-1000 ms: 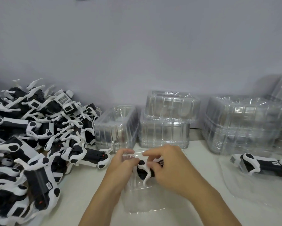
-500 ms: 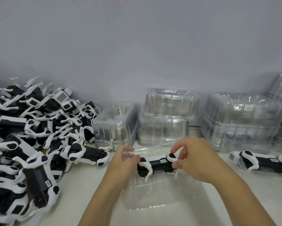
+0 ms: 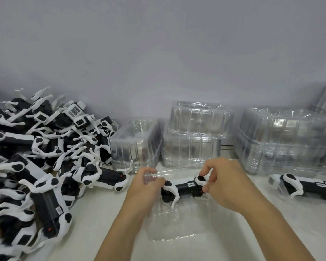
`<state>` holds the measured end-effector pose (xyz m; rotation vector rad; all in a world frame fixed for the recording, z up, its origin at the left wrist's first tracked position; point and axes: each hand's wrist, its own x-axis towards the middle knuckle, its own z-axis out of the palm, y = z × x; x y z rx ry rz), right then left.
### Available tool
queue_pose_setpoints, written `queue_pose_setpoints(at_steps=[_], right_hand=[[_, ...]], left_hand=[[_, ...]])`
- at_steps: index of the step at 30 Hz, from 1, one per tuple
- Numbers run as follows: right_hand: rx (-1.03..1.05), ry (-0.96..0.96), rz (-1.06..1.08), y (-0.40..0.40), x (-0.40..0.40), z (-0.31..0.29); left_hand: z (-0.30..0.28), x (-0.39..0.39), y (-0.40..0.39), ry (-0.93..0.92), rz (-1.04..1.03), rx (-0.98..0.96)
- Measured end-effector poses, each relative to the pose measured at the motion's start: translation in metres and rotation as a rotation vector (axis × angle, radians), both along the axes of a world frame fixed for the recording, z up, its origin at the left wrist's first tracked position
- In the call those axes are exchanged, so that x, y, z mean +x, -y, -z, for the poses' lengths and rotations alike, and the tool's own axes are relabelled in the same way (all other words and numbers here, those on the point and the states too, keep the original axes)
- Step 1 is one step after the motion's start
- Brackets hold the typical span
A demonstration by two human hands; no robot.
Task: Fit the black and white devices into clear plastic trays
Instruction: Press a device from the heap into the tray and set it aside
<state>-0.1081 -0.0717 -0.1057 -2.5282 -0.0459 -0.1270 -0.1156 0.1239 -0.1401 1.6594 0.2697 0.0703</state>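
Left hand (image 3: 145,187) pinches the clear tray (image 3: 177,223), right hand (image 3: 220,183) grips the device (image 3: 184,187). Tray looks flimsy; pushing crooked could probably snag those white legs.

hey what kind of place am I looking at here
Probably a packing bench in a small factory: a heaped pile of black and white devices, stacks of clear plastic trays, and another device already trayed.

Worktop (image 3: 94,219): device pile (image 3: 36,157) at left edge. Tray stacks (image 3: 192,140) along back edge by wall. One tray (image 3: 177,223) at front centre, a device (image 3: 184,187) in it. Second device (image 3: 305,185) near right edge.
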Motion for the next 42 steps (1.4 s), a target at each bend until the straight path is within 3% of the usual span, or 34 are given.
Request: queue_pose_setpoints(at_steps=[13, 27, 35, 42], right_hand=[[-0.062, 0.164, -0.154, -0.019, 0.001, 0.011], [-0.147, 0.199, -0.136, -0.024, 0.007, 0.022], [-0.084, 0.292, -0.146, -0.036, 0.001, 0.019], [-0.024, 0.272, -0.302, -0.053, -0.005, 0.017]], left_hand=[[0.002, 0.001, 0.002, 0.004, -0.026, -0.024], [0.002, 0.001, 0.004, 0.022, -0.037, -0.032], [0.001, 0.000, 0.005, 0.031, -0.036, -0.036], [0.002, 0.003, 0.007, 0.063, -0.085, -0.011]])
